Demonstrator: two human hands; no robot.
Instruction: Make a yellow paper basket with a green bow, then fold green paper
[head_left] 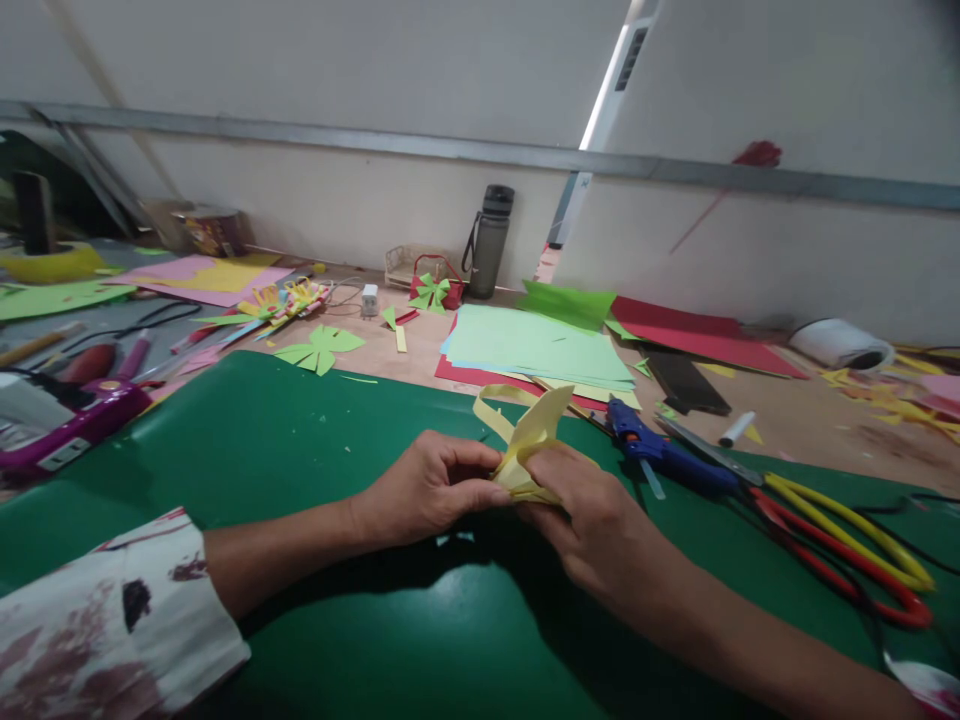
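Note:
Both hands meet over a green mat (315, 620) and hold a folded yellow paper piece (541, 425) with a curled strip looping up from it. My left hand (424, 488) pinches its left edge between thumb and fingers. From the right, my right hand (589, 505) closes round the other side, its fingers bent and covering part of the paper. To the right lie a blue glue gun (667, 455) and scissors (832, 535) with red and yellow handles.
Behind the mat is a stack of coloured paper (536, 345). A grey bottle (491, 245) stands by the wall near a small red basket (442, 290) with a green paper bow. Green cut paper (321, 348) and a purple glue gun (82, 420) lie left.

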